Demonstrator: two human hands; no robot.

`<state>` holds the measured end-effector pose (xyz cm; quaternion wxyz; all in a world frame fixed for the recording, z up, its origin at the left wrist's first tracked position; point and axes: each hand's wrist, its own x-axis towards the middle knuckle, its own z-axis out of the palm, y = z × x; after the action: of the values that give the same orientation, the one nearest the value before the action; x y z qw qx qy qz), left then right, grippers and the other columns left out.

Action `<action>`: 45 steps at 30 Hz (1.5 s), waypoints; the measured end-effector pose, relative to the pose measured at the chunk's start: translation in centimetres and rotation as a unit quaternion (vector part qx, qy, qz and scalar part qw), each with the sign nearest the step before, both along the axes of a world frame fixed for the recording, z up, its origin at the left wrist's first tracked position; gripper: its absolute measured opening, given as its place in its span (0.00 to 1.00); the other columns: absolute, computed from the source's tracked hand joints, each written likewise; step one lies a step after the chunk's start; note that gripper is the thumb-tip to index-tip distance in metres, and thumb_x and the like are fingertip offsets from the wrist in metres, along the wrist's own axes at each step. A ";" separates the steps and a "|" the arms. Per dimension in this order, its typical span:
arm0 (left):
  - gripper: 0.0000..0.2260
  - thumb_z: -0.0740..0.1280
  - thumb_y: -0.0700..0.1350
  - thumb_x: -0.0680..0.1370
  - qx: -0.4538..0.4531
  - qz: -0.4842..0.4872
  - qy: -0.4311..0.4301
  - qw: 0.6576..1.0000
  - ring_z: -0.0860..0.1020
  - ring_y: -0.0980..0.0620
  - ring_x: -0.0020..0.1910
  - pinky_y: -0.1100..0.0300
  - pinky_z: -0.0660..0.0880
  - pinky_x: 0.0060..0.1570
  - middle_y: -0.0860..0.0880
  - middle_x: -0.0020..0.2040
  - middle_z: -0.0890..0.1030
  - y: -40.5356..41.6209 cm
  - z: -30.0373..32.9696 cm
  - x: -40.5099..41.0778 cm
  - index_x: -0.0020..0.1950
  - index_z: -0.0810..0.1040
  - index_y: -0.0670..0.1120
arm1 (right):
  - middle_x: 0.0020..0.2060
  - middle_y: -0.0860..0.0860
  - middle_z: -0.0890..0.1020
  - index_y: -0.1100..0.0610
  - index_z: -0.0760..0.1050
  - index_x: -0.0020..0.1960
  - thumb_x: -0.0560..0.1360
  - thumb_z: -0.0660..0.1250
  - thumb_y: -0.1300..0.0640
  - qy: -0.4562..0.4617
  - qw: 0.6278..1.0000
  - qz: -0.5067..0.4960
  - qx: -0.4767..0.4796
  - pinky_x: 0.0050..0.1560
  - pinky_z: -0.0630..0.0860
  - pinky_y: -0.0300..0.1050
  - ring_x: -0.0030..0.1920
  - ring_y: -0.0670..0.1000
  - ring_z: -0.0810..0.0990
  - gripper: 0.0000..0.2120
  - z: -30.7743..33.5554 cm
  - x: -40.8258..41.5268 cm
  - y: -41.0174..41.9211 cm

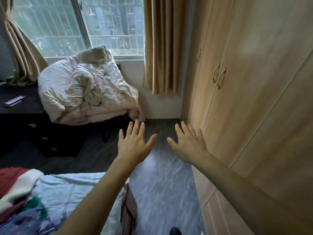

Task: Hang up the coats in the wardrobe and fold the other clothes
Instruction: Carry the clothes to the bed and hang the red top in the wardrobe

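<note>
Both grips released — left hand (133, 145) and right hand (188, 145) spread over bare floor (162, 187), wardrobe (254, 99) edge at 3 o'clock, bed (71, 189) corner at 8.

I have both arms stretched forward and slightly downward, bare from the forearm to the fingertips. My left hand (133, 146) is held out flat with its back toward the camera, the fingers straight and spread, the thumb splayed out to the right. My right hand (189, 146) mirrors it, back up, fingers straight and fanned, thumb pointing left toward the other thumb. The two thumbs are near each other but apart. Neither hand holds or touches anything. The left forearm rises from the bottom centre of the view, the right forearm comes in from the lower right; both wrists are straight.
</note>
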<state>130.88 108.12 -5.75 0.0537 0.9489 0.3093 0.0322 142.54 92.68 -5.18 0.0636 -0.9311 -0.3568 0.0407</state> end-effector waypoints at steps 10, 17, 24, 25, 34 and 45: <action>0.30 0.47 0.59 0.81 0.038 -0.002 -0.049 0.998 0.41 0.50 0.79 0.43 0.43 0.76 0.50 0.81 0.43 6.9 4.7 16.3 0.80 0.45 0.50 | 0.79 0.52 0.47 0.51 0.45 0.79 0.79 0.47 0.37 -0.020 0.999 0.020 0.044 0.76 0.43 0.60 0.78 0.55 0.45 0.34 3.6 16.3 7.0; 0.34 0.44 0.67 0.79 0.039 0.009 -0.044 0.998 0.40 0.50 0.79 0.42 0.43 0.76 0.49 0.81 0.43 9.7 4.9 22.9 0.80 0.45 0.51 | 0.79 0.51 0.49 0.51 0.47 0.79 0.79 0.45 0.35 -0.029 0.997 0.047 0.049 0.76 0.43 0.61 0.78 0.54 0.46 0.34 4.3 22.7 11.4; 0.34 0.43 0.68 0.79 0.023 0.010 -0.025 0.999 0.38 0.52 0.78 0.42 0.43 0.75 0.51 0.80 0.42 13.3 3.0 28.3 0.80 0.44 0.51 | 0.79 0.52 0.49 0.50 0.47 0.79 0.78 0.45 0.33 -0.004 0.998 0.049 0.036 0.76 0.43 0.60 0.78 0.54 0.46 0.35 2.6 28.1 15.4; 0.34 0.43 0.68 0.79 0.022 0.012 -0.024 0.999 0.38 0.52 0.78 0.42 0.43 0.76 0.51 0.80 0.42 14.1 2.8 29.1 0.80 0.44 0.52 | 0.79 0.52 0.49 0.50 0.47 0.79 0.78 0.45 0.33 -0.002 0.998 0.048 0.035 0.76 0.43 0.60 0.78 0.54 0.46 0.35 2.5 28.9 15.9; 0.34 0.42 0.67 0.79 0.060 0.001 -0.033 0.998 0.36 0.53 0.78 0.46 0.37 0.75 0.50 0.80 0.39 24.0 3.4 37.1 0.80 0.43 0.51 | 0.79 0.51 0.50 0.50 0.48 0.79 0.78 0.43 0.32 -0.020 0.997 0.070 0.040 0.76 0.43 0.60 0.78 0.52 0.47 0.36 3.8 38.1 24.6; 0.32 0.45 0.65 0.80 0.046 0.059 -0.050 0.996 0.39 0.51 0.78 0.45 0.39 0.74 0.50 0.80 0.41 36.9 3.7 42.6 0.80 0.43 0.51 | 0.79 0.51 0.50 0.50 0.49 0.79 0.79 0.46 0.36 -0.058 0.990 0.128 0.016 0.76 0.43 0.60 0.78 0.52 0.48 0.33 4.9 44.2 40.3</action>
<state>173.51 144.99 -2.04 0.0232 0.9277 0.3597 0.0968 186.78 132.95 -0.26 0.0520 -0.8775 -0.4766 -0.0112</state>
